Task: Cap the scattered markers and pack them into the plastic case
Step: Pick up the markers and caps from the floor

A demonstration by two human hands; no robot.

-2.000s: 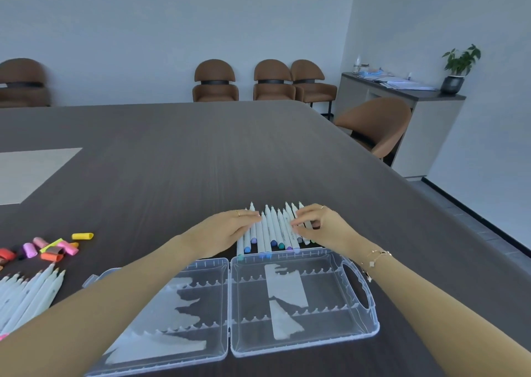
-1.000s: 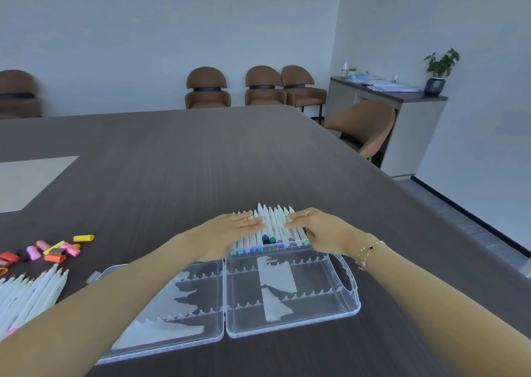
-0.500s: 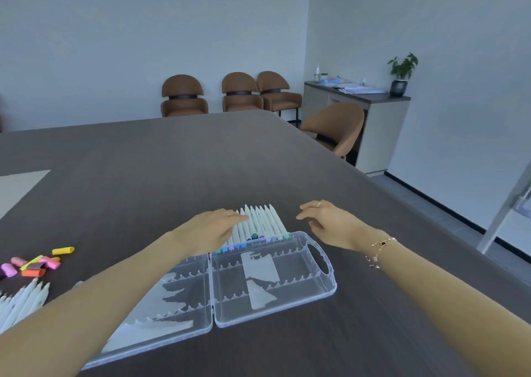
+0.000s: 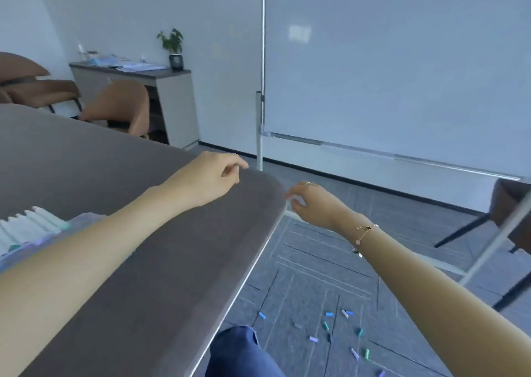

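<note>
Marker caps lie scattered on the grey carpet at the bottom right of the view, beside the person's blue-clad knee and below the table edge. They are small blue, teal, purple and grey pieces, loosely spread and pointing every which way, so no single long axis holds for the group. They sit well below both hands, on the right side of the table's rim; the right arm passes above them, so I judge the right hand the nearer one for a reach down, and the reach would have to go downward and back toward the body.

Markers in a white row lie at the far left on the table, their tips pointing away from the person, with the plastic case just beneath them; the left forearm covers most of the case and the frame edge cuts off both, so how many slots are filled cannot be told.

Farther out, the left hand hovers over the table near its rounded corner, fingers loosely curled and holding nothing. The right hand hangs past the table edge over the floor, fingers partly bent; its fingertips are blurred, and whether they pinch anything I cannot tell.

Beyond stand a whiteboard, a cabinet and brown chairs.
</note>
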